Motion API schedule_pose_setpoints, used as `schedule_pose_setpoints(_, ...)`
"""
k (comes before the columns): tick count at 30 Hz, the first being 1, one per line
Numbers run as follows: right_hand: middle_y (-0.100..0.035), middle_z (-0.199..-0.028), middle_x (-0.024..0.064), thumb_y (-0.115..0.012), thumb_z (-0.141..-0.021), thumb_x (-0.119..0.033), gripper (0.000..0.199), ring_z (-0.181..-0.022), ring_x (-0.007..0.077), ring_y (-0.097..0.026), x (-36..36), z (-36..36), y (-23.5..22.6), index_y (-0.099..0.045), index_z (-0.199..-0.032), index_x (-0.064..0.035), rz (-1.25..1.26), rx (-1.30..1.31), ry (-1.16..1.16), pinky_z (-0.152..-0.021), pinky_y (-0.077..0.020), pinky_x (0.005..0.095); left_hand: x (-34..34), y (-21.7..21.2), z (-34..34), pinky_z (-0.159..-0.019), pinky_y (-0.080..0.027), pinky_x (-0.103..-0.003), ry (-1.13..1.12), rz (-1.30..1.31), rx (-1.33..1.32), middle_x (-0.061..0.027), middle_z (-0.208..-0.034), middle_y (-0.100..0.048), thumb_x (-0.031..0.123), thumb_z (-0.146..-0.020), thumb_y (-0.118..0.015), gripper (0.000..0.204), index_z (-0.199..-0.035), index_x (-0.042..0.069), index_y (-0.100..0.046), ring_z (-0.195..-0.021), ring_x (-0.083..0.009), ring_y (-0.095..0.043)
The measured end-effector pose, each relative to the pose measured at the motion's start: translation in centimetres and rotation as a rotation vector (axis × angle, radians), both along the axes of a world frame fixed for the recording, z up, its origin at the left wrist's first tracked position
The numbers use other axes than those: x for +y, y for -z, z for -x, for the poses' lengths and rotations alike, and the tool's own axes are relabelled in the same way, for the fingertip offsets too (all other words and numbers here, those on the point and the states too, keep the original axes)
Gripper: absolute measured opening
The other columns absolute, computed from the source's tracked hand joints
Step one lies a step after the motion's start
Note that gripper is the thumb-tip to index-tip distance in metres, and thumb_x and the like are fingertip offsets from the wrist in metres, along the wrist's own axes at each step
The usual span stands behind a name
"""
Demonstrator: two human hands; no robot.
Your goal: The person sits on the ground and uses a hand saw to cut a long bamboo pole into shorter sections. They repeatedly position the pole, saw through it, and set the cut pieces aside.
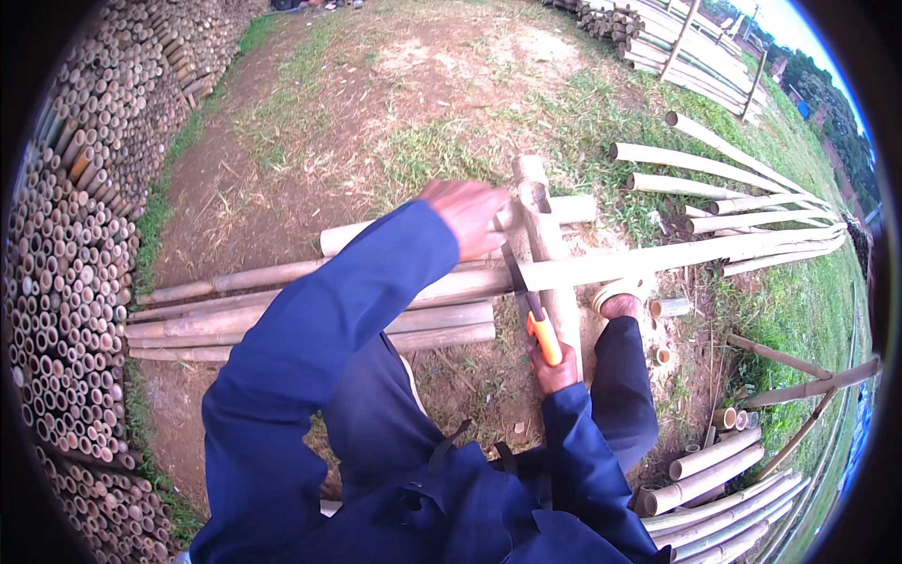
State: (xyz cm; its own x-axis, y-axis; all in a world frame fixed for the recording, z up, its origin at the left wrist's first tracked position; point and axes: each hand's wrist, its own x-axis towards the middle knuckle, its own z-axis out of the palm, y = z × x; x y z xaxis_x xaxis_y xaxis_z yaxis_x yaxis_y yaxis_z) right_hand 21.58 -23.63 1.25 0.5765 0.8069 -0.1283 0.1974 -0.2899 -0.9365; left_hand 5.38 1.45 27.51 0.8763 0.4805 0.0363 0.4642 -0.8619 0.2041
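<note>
Your right hand [556, 369] is clenched round the orange-handled saw [543, 338], its blade [518, 273] across the pale bamboo pole [648, 266]. Your left hand [467, 218] is near the blade's far end; can't tell if it's gripping.

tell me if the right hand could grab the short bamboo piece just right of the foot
Probably not as things stand: the right hand is wrapped around the orange handsaw handle, and the bent right leg stands between that hand and the short bamboo piece.
</note>
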Motion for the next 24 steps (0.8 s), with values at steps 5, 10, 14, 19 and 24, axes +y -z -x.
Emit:
schedule_pose_setpoints(5, -0.068, -0.072, 0.0105, -0.077, -0.088, -0.016, 0.021, -0.069, 0.0167, -0.065, 1.0, 1.7, -1.9, -0.071, -0.095, 0.0027, -0.125, -0.074, -0.019, -0.067, -0.053, 0.0384, -3.9, 6.2, 18.3, -0.111, -0.046, -0.048, -0.368, 0.21, 0.058, -0.0185, -0.131, -0.069, 0.041, -0.089, -0.078, 0.051, -0.13, 0.011, -0.066, -0.128, -0.0381, -0.061)
schedule_pose_setpoints(10, -0.067, -0.072, 0.0099, -0.076, -0.089, -0.017, 0.021, -0.069, 0.017, -0.065, 1.2, 1.7, -1.1, -0.07, -0.093, 0.002, -0.143, -0.067, -0.007, -0.068, -0.0531, 0.0392, -12.3, 16.4, 23.3, -0.12, -0.036, -0.044, -0.687, 0.393, -0.938, -0.0218, -0.151, -0.051, 0.036, -0.096, -0.065, 0.07, -0.153, 0.0, -0.046, -0.14, -0.035, -0.05)
schedule_pose_setpoints(14, -0.069, -0.075, 0.0113, -0.078, -0.089, -0.018, 0.022, -0.072, 0.0172, -0.066, 1.0, 1.4, -1.3, -0.071, -0.093, 0.0018, -0.087, -0.071, -0.036, -0.07, -0.0537, 0.0385, -17.0, 23.9, 27.8, -0.12, -0.035, -0.041, -0.925, 0.938, -1.074, -0.0202, -0.156, -0.048, 0.047, -0.105, -0.051, 0.074, -0.16, 0.002, -0.034, -0.142, -0.032, -0.049)
schedule_pose_setpoints(19, -0.069, -0.075, 0.0102, -0.079, -0.09, -0.019, 0.023, -0.072, 0.0166, -0.066, 0.8, 1.2, -1.6, -0.071, -0.094, 0.0017, -0.084, -0.074, -0.03, -0.07, -0.0536, 0.0377, -17.6, 30.9, 31.4, -0.119, -0.037, -0.036, -1.066, 1.167, -0.92, -0.0202, -0.153, -0.052, 0.063, -0.109, -0.039, 0.081, -0.162, 0.002, -0.028, -0.138, -0.0302, -0.053)
schedule_pose_setpoints(24, -0.07, -0.077, 0.0112, -0.079, -0.09, -0.021, 0.024, -0.074, 0.0172, -0.068, 0.9, 1.1, -0.9, -0.071, -0.095, 0.0016, -0.06, -0.06, -0.05, -0.071, -0.0541, 0.0375, -16.0, 20.7, 25.2, -0.123, -0.032, -0.042, -1.134, 0.926, -1.033, -0.0248, -0.161, -0.04, 0.05, -0.109, -0.049, 0.077, -0.166, 0.007, -0.021, -0.147, -0.0368, -0.043)
